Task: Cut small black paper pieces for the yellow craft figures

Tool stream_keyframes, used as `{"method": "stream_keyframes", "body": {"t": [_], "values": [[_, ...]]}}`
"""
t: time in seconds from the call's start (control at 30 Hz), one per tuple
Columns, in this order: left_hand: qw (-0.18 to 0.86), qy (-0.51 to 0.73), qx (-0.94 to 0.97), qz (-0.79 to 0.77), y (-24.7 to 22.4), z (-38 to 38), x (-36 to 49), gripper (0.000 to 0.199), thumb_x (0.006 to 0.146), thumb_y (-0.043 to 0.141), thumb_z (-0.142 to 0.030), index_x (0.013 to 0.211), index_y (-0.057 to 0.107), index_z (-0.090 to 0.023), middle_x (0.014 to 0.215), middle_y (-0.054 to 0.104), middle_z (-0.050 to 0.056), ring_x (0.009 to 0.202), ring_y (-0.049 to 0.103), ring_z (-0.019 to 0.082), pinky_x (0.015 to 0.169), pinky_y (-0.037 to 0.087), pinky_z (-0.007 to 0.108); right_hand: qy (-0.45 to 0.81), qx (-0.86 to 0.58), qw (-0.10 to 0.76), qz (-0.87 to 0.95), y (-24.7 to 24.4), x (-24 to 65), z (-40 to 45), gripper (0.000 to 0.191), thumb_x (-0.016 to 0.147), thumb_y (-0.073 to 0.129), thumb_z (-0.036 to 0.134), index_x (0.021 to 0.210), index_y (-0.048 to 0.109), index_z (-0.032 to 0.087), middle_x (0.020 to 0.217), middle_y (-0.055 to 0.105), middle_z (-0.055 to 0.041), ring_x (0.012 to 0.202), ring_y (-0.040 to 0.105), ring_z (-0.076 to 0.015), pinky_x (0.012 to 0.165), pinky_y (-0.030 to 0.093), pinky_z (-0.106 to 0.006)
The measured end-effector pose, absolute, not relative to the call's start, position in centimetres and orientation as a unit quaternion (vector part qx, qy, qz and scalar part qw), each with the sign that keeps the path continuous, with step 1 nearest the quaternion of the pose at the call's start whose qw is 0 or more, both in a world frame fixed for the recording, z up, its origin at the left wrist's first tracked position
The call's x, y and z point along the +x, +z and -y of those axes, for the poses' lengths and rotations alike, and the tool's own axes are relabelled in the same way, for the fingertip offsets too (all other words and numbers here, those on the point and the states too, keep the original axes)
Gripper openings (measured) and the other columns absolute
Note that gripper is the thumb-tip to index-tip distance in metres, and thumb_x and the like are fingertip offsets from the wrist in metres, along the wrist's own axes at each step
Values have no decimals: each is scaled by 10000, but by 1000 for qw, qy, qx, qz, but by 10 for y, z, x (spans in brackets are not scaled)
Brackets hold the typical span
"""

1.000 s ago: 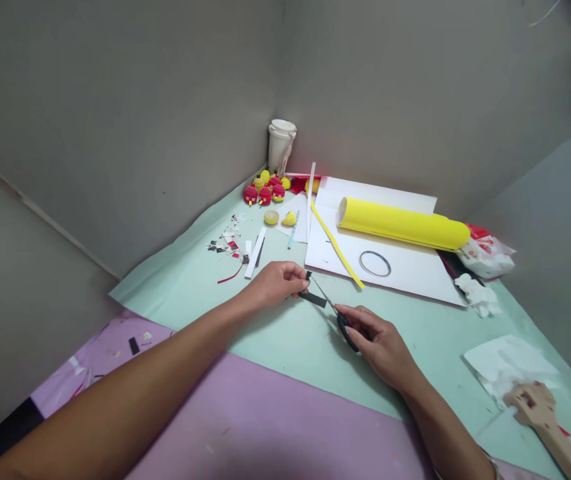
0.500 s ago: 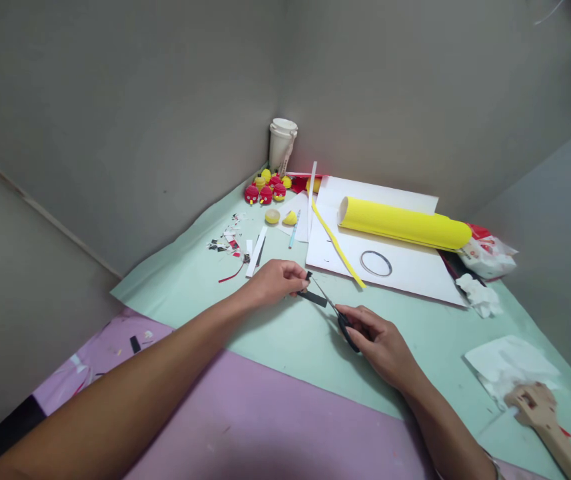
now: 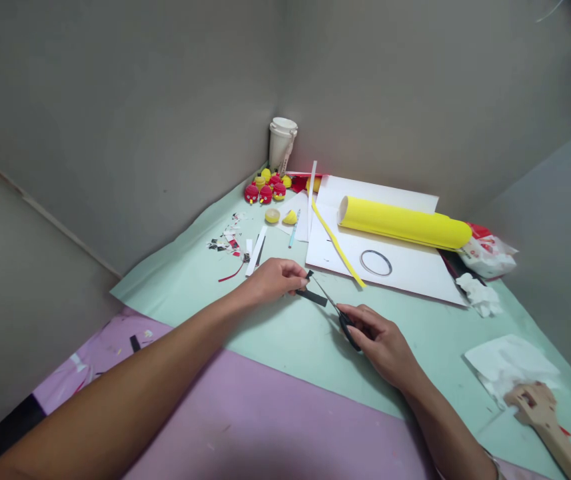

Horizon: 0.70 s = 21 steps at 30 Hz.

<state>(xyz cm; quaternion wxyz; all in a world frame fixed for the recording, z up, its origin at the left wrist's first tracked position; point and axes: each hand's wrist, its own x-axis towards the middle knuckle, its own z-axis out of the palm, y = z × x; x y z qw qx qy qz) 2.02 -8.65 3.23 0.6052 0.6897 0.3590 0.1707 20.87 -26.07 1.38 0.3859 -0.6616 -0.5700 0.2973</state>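
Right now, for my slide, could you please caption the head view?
Left hand pinches a small black piece; right hand holds scissors near it, over a green sheet.

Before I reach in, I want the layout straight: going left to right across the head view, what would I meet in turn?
Small black piece → paper scraps → left hand → scissor blades → right hand → crumpled white tissue → beige tool.

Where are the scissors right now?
Head view, just right of and below centre: the scissors are in the right hand, blades angled toward the small black piece at the left hand's fingertips.
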Motion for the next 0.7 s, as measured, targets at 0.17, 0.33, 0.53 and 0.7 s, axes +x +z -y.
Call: {"method": "stream_keyframes", "body": {"t": [0.17, 0.33, 0.53, 0.7], "values": [[604, 165, 690, -362, 32, 86, 20, 147, 712, 670, -303, 804, 657, -189, 685, 643, -9, 569, 513, 114, 572, 389, 253, 306, -657, 385, 571, 12, 210, 261, 342, 874, 560, 290, 1197, 665, 246, 801, 481, -1, 691, 483, -152, 635, 412, -271], [604, 153, 691, -367, 37, 86, 18, 161, 708, 661, -303, 812, 653, -181, 704, 653, -4, 570, 499, 108, 552, 362, 241, 282, -663, 361, 592, 11, 214, 260, 353, 874, 557, 277, 1212, 655, 252, 792, 479, 2, 699, 491, -157, 644, 420, -272], [610, 170, 678, -373, 41, 85, 17, 176, 709, 633, -315, 807, 629, -169, 751, 671, 23, 562, 487, 104, 518, 320, 236, 163, -689, 335, 622, 14, 216, 260, 374, 878, 552, 275, 1237, 633, 208, 826, 558, -24, 749, 554, -179, 684, 452, -282], [630, 165, 671, -356, 38, 90, 21, 246, 699, 666, -376, 826, 622, -170, 755, 671, 18, 589, 517, 113, 530, 349, 241, 67, -748, 235, 618, 18, 207, 262, 411, 880, 537, 249, 1287, 596, 257, 1006, 632, -51, 854, 618, -208, 721, 473, -309]]}}
